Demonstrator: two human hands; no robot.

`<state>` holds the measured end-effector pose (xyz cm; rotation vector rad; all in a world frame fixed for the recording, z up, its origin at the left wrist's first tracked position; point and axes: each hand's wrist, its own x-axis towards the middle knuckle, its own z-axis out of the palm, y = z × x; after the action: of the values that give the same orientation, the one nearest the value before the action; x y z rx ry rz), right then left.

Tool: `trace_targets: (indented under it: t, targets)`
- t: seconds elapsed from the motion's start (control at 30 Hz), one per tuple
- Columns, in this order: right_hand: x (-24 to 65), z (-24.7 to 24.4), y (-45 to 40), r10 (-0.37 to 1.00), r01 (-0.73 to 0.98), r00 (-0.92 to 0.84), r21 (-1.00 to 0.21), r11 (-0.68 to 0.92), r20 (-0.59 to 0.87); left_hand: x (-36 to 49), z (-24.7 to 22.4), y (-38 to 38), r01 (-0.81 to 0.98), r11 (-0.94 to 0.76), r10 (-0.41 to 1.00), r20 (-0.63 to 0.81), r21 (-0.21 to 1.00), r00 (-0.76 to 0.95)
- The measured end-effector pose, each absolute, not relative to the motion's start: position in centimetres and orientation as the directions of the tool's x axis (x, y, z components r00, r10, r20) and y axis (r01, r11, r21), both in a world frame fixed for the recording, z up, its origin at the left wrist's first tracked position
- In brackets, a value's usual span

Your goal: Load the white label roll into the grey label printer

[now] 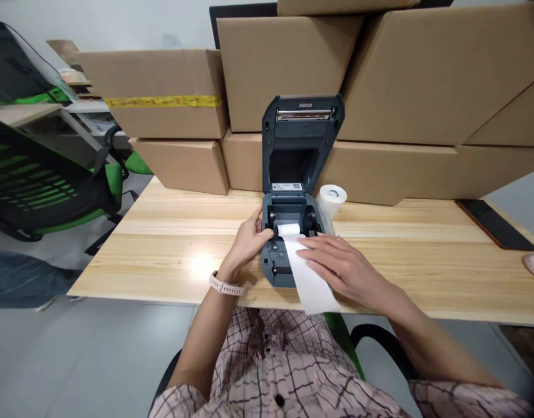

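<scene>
Currently the dark grey plastic printer (267, 273) sits on the pale wooden table, lid raised at its far end, long axis running away from the wearer. Its white paper strip (308, 278) points nearward, right hand (341, 264) flat against it; the left hand (251, 237) grips the casing's left side, thumb and fingers narrowly spread.

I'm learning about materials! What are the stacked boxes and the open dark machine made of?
The boxes look like matte brown cardboard: plain sides, creased edges. The machine seems to have a dark gray plastic case, dull with smooth molded edges, though painted metal is possible.
</scene>
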<state>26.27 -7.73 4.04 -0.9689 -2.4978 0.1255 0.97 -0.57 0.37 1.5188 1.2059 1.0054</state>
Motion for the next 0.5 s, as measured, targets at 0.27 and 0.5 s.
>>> trace_targets:
  t: [0.27,0.5]
  targets:
    - [24.0,2.8,-11.3,0.649,0.659,-0.585,-0.181,0.730,0.486,1.2,1.3,-1.0,0.241,-0.100,0.982,0.057,0.965,0.178]
    - [23.0,2.1,-11.7,0.658,0.664,-0.519,-0.228,0.713,0.547,1.3,1.7,-1.2,0.255,-0.083,0.985,0.040,0.963,0.170]
